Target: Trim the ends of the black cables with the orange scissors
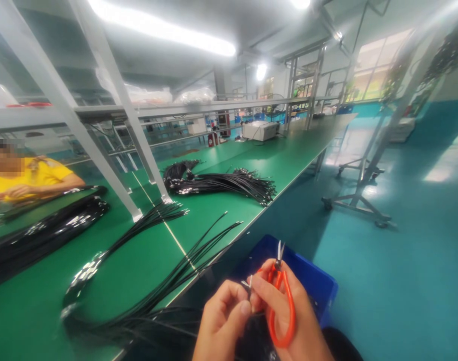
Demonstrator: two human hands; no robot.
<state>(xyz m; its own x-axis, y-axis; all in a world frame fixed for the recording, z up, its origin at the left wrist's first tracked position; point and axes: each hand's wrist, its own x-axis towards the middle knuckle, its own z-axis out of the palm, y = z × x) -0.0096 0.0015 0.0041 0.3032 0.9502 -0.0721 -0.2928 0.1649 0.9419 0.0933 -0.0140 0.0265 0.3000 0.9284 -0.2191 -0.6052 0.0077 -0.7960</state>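
Red-handled scissors (289,321) rest in my right hand (285,296), their blades pointing up and slightly apart. The thumb and fingers of that hand also pinch close to a small pale piece at a cable end (248,284). My left hand (227,316) is closed in a pinch on the same cable end, its fingertips almost touching the right ones. Left of my hands, a bundle of black cables (169,286) curves over the green table (120,281) and its edge. Below my hands, the dark material is too blurred to make out.
A blue bin (322,281) stands beneath my hands. More black cables (221,185) lie farther along the table, and a thick bundle (52,230) lies at left. Grey shelf posts (118,95) rise from the table. A person in yellow (48,175) sits across. A wheeled stand (359,195) is at right.
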